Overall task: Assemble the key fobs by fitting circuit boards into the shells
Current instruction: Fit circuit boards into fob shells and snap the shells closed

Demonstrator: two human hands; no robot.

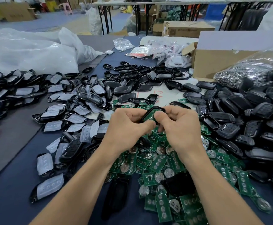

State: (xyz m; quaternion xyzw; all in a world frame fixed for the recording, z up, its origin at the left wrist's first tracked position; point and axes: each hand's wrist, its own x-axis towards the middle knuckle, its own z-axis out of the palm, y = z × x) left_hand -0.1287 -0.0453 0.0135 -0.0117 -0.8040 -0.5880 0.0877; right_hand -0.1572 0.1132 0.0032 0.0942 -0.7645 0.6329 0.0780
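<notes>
Warehouse bench, navy cloth [10,197], parts everywhere. At centre the shell [156,108] is up off the cloth, held between both hands above the green heap. Inside its black frame sits a circuit board [149,117]; it looks partly seated, can't tell if it's fully down. The left hand [127,125] grips the shell's near-left side, fingers curled. The right hand [179,127] grasps the right side, thumb [158,114] pressing on the board face.

Doing it well, my read:
- Line the board's outline up with the frame before pushing.
- Press flat near the edges, not on the battery clip or button contacts.
- Use the left hand as a backstop so the shell doesn't twist.
- If it rocks, lift and re-seat, don't force.

Around it:
- Below the hands: loose boards [161,161], so the next one is close.
- Left: shells with translucent button pads [53,125], spread out.
- Right: black covers [246,120], heaped.
- Far right: cardboard box [217,62] and bag of metal rings [249,70].
- Far left: white plastic bags [27,51].
</notes>
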